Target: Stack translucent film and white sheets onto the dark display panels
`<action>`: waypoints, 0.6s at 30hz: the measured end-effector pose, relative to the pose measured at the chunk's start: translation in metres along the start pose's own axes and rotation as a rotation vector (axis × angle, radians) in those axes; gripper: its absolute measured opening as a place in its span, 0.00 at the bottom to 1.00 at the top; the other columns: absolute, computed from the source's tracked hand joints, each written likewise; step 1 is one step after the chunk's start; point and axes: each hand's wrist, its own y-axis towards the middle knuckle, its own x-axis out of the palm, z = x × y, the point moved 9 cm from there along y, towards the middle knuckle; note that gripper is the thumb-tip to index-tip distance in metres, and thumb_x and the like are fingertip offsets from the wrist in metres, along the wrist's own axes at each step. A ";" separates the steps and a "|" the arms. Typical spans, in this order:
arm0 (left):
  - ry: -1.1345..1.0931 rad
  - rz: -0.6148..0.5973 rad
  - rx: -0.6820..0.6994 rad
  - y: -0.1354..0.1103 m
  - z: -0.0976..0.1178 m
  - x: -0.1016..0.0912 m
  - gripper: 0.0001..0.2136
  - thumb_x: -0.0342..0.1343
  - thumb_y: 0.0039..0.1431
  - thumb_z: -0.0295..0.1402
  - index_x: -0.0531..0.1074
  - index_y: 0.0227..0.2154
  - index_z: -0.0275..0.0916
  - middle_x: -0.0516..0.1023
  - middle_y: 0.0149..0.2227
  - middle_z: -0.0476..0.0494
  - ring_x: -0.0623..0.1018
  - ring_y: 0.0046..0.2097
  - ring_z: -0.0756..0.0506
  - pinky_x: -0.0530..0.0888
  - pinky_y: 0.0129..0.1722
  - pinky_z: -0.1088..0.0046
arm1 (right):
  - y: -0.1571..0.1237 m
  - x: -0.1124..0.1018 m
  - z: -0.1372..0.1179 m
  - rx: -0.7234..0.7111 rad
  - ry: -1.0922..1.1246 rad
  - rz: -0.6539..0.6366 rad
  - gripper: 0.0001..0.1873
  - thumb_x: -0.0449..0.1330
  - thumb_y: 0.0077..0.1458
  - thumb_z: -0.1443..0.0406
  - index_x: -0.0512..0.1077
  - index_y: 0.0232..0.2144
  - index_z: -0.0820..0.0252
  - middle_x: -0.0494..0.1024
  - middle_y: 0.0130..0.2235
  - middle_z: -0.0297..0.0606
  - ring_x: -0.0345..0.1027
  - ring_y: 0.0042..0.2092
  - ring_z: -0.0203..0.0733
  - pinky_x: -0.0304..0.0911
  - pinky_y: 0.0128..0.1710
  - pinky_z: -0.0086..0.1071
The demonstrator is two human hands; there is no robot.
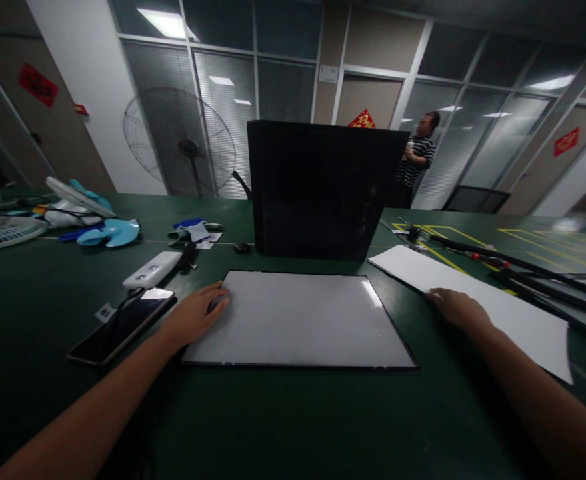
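A flat white panel with a thin black rim (297, 320) lies on the green table in front of me. My left hand (197, 313) rests on the panel's left edge, fingers curled over a small dark thing I cannot make out. My right hand (455, 308) lies flat, fingers stretched out, on the near end of a long white sheet (513, 313) to the right of the panel. It holds nothing.
A black upright box (317, 190) stands just behind the panel. A phone (123, 325), a white power bank (153, 269) and blue fan parts (107, 233) lie at left. Black rods (533, 270) lie at right. A floor fan (180, 143) and a person (415, 163) stand beyond.
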 end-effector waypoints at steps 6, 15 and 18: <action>-0.030 0.001 0.034 0.000 0.000 0.002 0.31 0.42 0.71 0.53 0.76 0.61 0.39 0.69 0.70 0.35 0.73 0.67 0.32 0.67 0.68 0.48 | 0.000 -0.005 0.000 0.121 -0.075 -0.069 0.24 0.49 0.69 0.57 0.80 0.48 0.65 0.81 0.44 0.62 0.78 0.44 0.62 0.69 0.44 0.50; -0.045 0.002 0.056 0.001 -0.005 0.006 0.32 0.42 0.71 0.54 0.76 0.62 0.38 0.69 0.70 0.33 0.73 0.67 0.33 0.66 0.69 0.49 | -0.017 -0.030 -0.001 0.231 -0.001 0.029 0.29 0.51 0.67 0.45 0.82 0.46 0.57 0.83 0.43 0.54 0.78 0.42 0.58 0.67 0.36 0.42; -0.055 0.008 0.053 0.001 -0.005 0.005 0.32 0.43 0.70 0.55 0.76 0.61 0.38 0.70 0.69 0.34 0.73 0.67 0.32 0.66 0.69 0.50 | -0.019 -0.039 -0.009 0.244 -0.020 0.066 0.31 0.47 0.68 0.44 0.79 0.47 0.59 0.83 0.44 0.55 0.78 0.42 0.60 0.67 0.36 0.43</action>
